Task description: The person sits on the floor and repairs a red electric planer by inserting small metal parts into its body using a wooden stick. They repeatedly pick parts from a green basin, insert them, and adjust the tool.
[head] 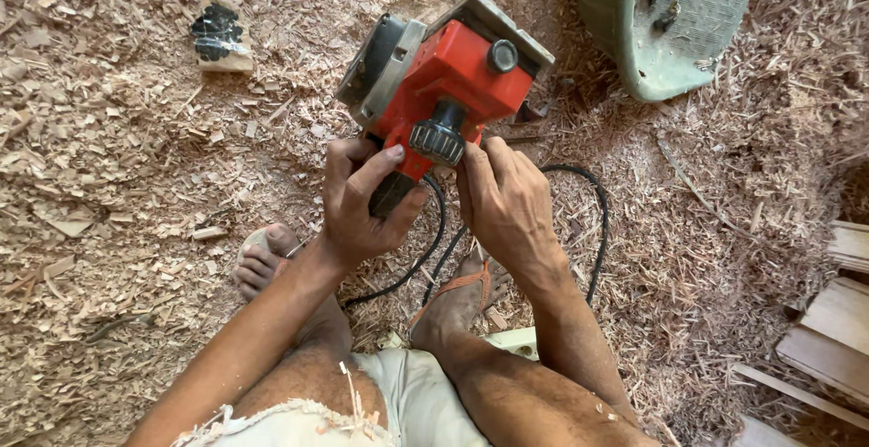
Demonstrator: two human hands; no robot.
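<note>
A red electric hand planer (pixel 453 76) with a grey metal base and a black ribbed knob (pixel 438 141) is held up above a floor of wood shavings. My left hand (pixel 362 198) grips its dark handle from below. The fingertips of my right hand (pixel 507 203) pinch the ribbed knob. The planer's black power cord (pixel 597 230) loops down behind my right wrist. My two sandalled feet (pixel 262 261) show beneath the hands.
Wood shavings (pixel 118 185) cover the whole floor. A green plastic chair seat (pixel 665 22) lies at the upper right. Wooden planks (pixel 837 329) are stacked at the right edge. A small wood block with a black patch (pixel 220 38) lies at the upper left.
</note>
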